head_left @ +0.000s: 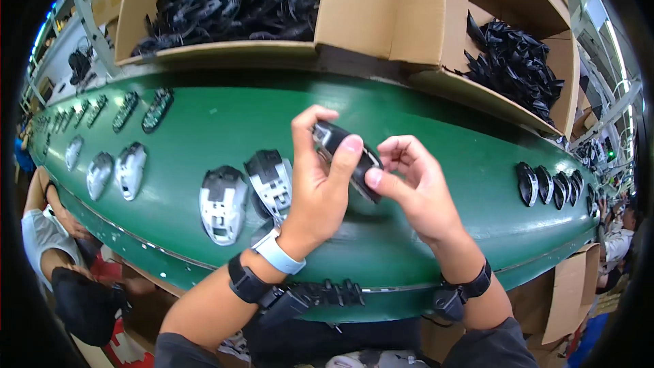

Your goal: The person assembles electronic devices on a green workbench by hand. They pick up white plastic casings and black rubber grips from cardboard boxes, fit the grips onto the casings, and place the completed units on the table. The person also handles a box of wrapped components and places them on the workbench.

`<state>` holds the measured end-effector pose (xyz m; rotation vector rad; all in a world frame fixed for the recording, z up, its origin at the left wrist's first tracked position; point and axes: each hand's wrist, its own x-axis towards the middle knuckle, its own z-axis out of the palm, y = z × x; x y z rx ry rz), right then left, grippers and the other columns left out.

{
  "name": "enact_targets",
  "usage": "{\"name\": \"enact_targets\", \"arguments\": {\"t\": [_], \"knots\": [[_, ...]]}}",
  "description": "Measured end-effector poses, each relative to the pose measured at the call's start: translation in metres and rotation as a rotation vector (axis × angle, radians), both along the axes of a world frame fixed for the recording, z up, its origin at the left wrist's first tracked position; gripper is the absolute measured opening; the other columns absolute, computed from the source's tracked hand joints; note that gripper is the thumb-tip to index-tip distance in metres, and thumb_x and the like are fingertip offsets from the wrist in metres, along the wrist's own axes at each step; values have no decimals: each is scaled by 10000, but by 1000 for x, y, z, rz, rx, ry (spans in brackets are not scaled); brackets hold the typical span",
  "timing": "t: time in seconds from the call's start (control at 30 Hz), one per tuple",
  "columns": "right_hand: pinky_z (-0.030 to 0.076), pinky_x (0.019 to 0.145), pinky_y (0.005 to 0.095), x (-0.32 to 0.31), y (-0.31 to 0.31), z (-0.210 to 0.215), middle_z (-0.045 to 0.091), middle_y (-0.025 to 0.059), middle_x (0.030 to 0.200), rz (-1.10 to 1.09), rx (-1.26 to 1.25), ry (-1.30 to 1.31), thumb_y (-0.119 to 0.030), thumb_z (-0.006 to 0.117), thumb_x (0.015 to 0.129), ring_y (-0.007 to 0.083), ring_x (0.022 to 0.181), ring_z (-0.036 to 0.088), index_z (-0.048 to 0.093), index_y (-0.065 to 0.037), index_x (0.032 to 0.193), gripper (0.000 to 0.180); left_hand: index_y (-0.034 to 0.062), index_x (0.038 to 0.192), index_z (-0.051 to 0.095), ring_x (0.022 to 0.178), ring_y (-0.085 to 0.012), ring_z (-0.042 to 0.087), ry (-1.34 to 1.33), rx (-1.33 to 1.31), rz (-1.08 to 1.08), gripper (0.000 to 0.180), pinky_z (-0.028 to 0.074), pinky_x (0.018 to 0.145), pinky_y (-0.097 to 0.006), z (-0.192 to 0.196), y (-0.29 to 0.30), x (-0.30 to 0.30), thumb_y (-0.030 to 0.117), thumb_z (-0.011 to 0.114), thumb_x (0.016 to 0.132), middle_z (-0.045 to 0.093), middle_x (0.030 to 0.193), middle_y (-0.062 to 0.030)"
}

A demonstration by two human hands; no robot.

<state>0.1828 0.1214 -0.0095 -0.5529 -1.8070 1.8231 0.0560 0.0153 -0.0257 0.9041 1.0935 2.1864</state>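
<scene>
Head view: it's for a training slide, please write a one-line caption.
Left hand and right hand hold a dark curved part above a green worktop, boxes of black pieces beyond.

Beside the green table are a pale-shirted co-worker and a cardboard box.

A green work surface with separate groups of parts laid along it.
Two grey-and-black shells lie side by side left of centre; three pale shells sit farther left, dark component-covered pieces line up behind those, and glossy black parts stand in a row at right.
</scene>
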Motion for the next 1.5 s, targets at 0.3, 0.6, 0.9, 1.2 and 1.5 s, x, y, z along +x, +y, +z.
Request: {"name": "enact_targets", "arguments": {"t": [0.3, 0.6, 0.9, 1.2, 1.5], "knots": [[546, 774, 252, 7, 6, 1, 733, 18, 965, 72, 122, -27, -245, 869, 917, 62, 859, 645, 721, 19, 1193, 410, 44, 1175, 610, 1174, -212, 683, -106, 36, -183, 373, 550, 1063, -371, -3, -9, -15, -77, 808, 884, 702, 1245, -146], [547, 734, 327, 7, 28, 28, 737, 82, 902, 161, 543, -342, -446, 881, 874, 165, 813, 670, 738, -16, 1125, 518, 58, 1243, 549, 1081, -234, 693, -64, -68, -89, 319, 567, 995, -392, -14, 4, -13, 61, 721, 975, 688, 1117, -116], [551, 1014, 413, 0, 342, 84, 715, 214, 1297, -181, 1068, -846, -324, 805, 896, 329, 1191, 699, 636, -18, 1372, 591, 179, 1442, 331, 1133, -308, 682, -376, -47, -419, 392, 615, 974, -529, -6, 23, 2, 123, 535, 1111, 584, 1274, -123], [556, 977, 433, -50, 316, 65, 789, 198, 1115, 91, 1133, -943, -304, 837, 856, 361, 1090, 734, 797, -3, 1121, 403, 219, 1563, 327, 1114, -192, 657, -317, -160, -341, 646, 598, 946, -390, -3, 3, -10, -13, 608, 1029, 600, 1256, -88], [569, 683, 312, 36, 283, 113, 741, 109, 787, -458, 952, -213, -102, 779, 828, 179, 697, 702, 751, 20, 1026, 235, 213, 1557, 343, 1122, -220, 681, -353, -93, -368, 634, 607, 961, -435, 5, 7, -8, 24, 627, 1022, 630, 1238, -90]]}}
